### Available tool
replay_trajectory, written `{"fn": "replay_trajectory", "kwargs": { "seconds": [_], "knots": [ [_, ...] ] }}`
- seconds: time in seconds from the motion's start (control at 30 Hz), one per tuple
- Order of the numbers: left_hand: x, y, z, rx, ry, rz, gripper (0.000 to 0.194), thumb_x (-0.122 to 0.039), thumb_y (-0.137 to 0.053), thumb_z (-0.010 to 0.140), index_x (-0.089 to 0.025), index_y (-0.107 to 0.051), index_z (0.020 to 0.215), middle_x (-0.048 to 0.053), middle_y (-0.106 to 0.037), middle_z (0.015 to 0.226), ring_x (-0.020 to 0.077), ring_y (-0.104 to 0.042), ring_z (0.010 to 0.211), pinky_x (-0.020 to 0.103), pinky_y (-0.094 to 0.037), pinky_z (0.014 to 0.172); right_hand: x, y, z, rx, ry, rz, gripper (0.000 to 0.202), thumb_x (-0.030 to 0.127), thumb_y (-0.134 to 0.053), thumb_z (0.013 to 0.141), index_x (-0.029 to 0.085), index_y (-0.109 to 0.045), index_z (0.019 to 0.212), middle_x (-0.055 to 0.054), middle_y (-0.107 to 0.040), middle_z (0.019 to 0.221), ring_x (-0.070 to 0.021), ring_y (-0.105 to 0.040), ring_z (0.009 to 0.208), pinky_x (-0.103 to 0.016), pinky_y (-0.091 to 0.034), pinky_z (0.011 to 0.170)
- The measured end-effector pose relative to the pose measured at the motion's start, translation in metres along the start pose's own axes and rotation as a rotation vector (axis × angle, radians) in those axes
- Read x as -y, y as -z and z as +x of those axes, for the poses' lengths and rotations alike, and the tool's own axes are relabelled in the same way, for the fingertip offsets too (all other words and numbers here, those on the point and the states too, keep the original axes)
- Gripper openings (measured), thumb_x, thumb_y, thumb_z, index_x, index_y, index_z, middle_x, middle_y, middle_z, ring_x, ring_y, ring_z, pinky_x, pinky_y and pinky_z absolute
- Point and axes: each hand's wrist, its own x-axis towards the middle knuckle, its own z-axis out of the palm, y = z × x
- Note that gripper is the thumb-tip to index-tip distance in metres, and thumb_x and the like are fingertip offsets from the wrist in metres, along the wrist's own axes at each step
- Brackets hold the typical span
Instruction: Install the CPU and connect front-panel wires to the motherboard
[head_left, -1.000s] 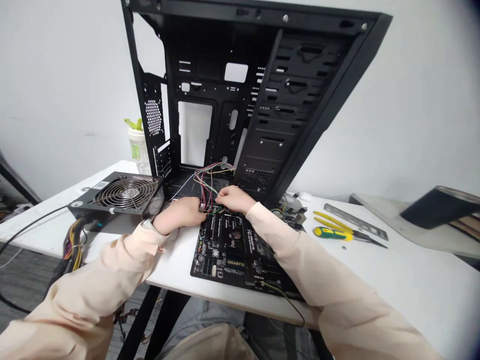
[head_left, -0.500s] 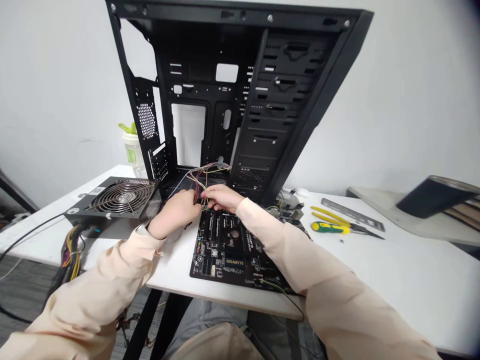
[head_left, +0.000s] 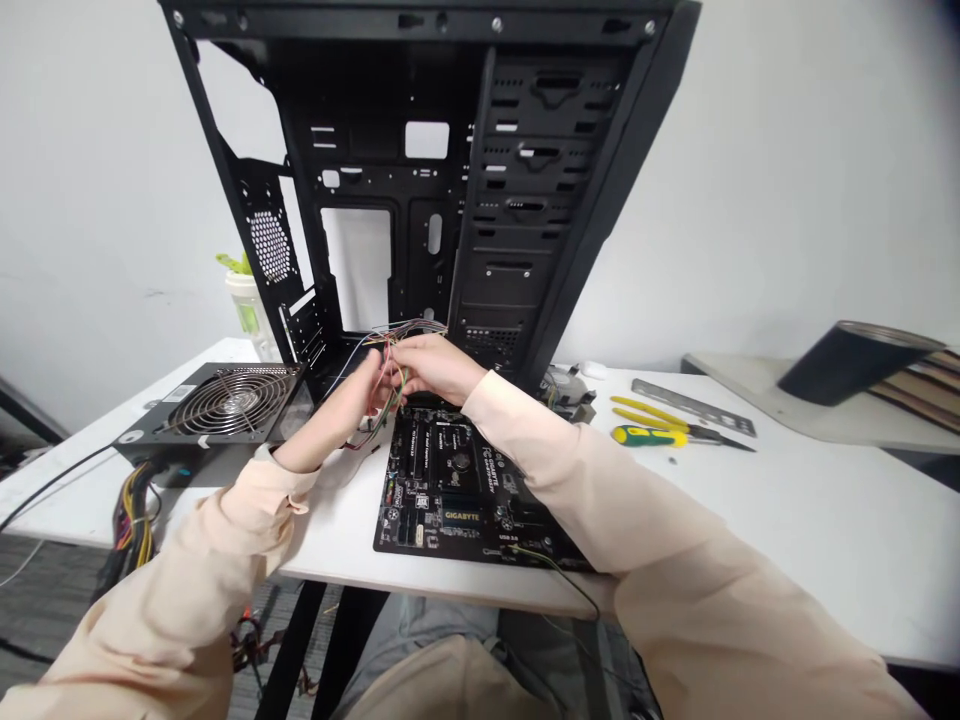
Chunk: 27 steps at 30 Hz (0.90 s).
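Thin coloured wires (head_left: 409, 328) run out from the lower part of the black computer case (head_left: 472, 190). My left hand (head_left: 358, 395) and my right hand (head_left: 437, 367) meet on this bundle at the case's lower front edge. Fingers of both are closed round the wires, and loose ends hang below them toward the table. Under my right forearm lies a dark Gigabyte motherboard (head_left: 461, 515), flat, its upper edge just beneath my hands. A thin green wire (head_left: 559, 568) rests on its front edge and droops over the table edge.
Left of my hands sits a power supply (head_left: 238, 405) with a fan grille and a cable bundle (head_left: 135, 515). Yellow-handled pliers (head_left: 649, 415), a green-yellow screwdriver (head_left: 649, 436) and a metal plate (head_left: 694, 405) lie at the right. A bottle (head_left: 251, 310) stands behind the power supply.
Both hands have lifted slightly with the wires, and more loose wire ends show hanging below them. The view has shifted, so the case appears further left.
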Motion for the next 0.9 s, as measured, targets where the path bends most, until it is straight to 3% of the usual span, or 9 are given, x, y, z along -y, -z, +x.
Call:
{"fn": "replay_trajectory", "kwargs": {
  "seconds": [0.07, 0.13, 0.2, 0.27, 0.33, 0.5, 0.67, 0.77, 0.9],
  "knots": [
    [-0.001, 0.002, 0.000, 0.011, 0.034, -0.151, 0.091, -0.079, 0.004, 0.074, -0.014, -0.059, 0.086, 0.011, -0.066, 0.074, 0.0208, -0.063, 0.065, 0.029, -0.043, 0.055, 0.004, 0.000, 0.000, 0.001, 0.024, 0.006, 0.026, 0.013, -0.042, 0.093, 0.012, -0.054, 0.070, 0.002, -0.058, 0.059, -0.0044, -0.052, 0.046, -0.015, -0.043, 0.044],
    [-0.002, 0.003, 0.000, -0.002, 0.082, -0.288, 0.078, -0.080, -0.019, 0.074, -0.014, -0.061, 0.084, 0.009, -0.065, 0.068, 0.0186, -0.060, 0.060, 0.026, -0.040, 0.051, 0.006, 0.002, 0.002, -0.005, 0.042, -0.003, 0.026, 0.016, -0.044, 0.093, 0.012, -0.055, 0.071, 0.002, -0.058, 0.059, -0.0042, -0.052, 0.047, -0.014, -0.041, 0.044],
    [-0.003, 0.003, -0.002, -0.024, 0.119, -0.349, 0.050, -0.063, -0.053, 0.073, -0.014, -0.063, 0.076, 0.005, -0.063, 0.062, 0.0150, -0.055, 0.055, 0.024, -0.036, 0.049, 0.005, 0.005, 0.005, -0.022, 0.048, -0.026, 0.025, 0.019, -0.048, 0.092, 0.012, -0.057, 0.070, 0.001, -0.058, 0.059, -0.0037, -0.051, 0.046, -0.013, -0.037, 0.041],
    [-0.004, 0.002, -0.004, -0.032, 0.135, -0.340, 0.027, -0.040, -0.067, 0.069, -0.014, -0.061, 0.067, 0.002, -0.059, 0.056, 0.0114, -0.050, 0.050, 0.022, -0.032, 0.048, 0.002, 0.009, 0.008, -0.046, 0.042, -0.040, 0.023, 0.023, -0.051, 0.092, 0.012, -0.058, 0.074, 0.001, -0.059, 0.061, -0.0032, -0.050, 0.044, -0.013, -0.035, 0.038],
    [-0.007, 0.001, -0.005, -0.042, 0.148, -0.368, 0.021, -0.028, -0.067, 0.070, -0.014, -0.057, 0.059, 0.000, -0.054, 0.050, 0.0091, -0.045, 0.046, 0.021, -0.030, 0.046, -0.005, 0.013, 0.011, -0.073, 0.023, -0.030, 0.022, 0.028, -0.048, 0.094, 0.013, -0.057, 0.082, 0.002, -0.058, 0.062, -0.0031, -0.049, 0.042, -0.013, -0.035, 0.038],
    [-0.014, -0.002, -0.005, -0.112, 0.151, -0.542, 0.018, -0.020, -0.059, 0.073, -0.015, -0.051, 0.058, -0.004, -0.047, 0.049, 0.0083, -0.049, 0.048, 0.019, -0.037, 0.049, -0.031, 0.012, 0.011, -0.093, -0.083, 0.017, 0.015, 0.031, -0.039, 0.096, 0.018, -0.046, 0.092, 0.007, -0.050, 0.059, -0.0038, -0.047, 0.039, -0.015, -0.040, 0.040],
    [-0.017, -0.001, -0.006, -0.159, 0.158, -0.695, 0.014, -0.021, -0.056, 0.077, -0.014, -0.053, 0.065, -0.005, -0.046, 0.052, 0.0072, -0.048, 0.046, 0.019, -0.043, 0.049, -0.050, 0.001, 0.003, 0.118, -0.127, 0.009, 0.016, 0.027, -0.042, 0.092, 0.016, -0.051, 0.086, 0.002, -0.055, 0.064, -0.0065, -0.055, 0.047, -0.016, -0.043, 0.043],
    [-0.018, 0.002, -0.006, -0.199, 0.159, -0.763, 0.013, -0.023, -0.056, 0.078, -0.015, -0.051, 0.069, -0.005, -0.047, 0.054, 0.0078, -0.050, 0.048, 0.018, -0.044, 0.046, -0.054, 0.000, 0.001, 0.231, -0.090, -0.050, 0.004, 0.012, -0.052, 0.079, 0.015, -0.055, 0.079, 0.002, -0.058, 0.063, -0.0070, -0.057, 0.052, -0.015, -0.044, 0.047],
    [-0.022, 0.003, -0.006, -0.225, 0.169, -0.845, 0.010, -0.023, -0.055, 0.080, -0.017, -0.050, 0.075, -0.006, -0.047, 0.056, 0.0082, -0.051, 0.049, 0.019, -0.048, 0.049, -0.059, 0.001, 0.004, 0.297, -0.005, -0.210, 0.013, 0.002, -0.055, 0.066, 0.014, -0.058, 0.070, 0.006, -0.053, 0.053, -0.0065, -0.051, 0.049, -0.016, -0.043, 0.047]
  ]
}}
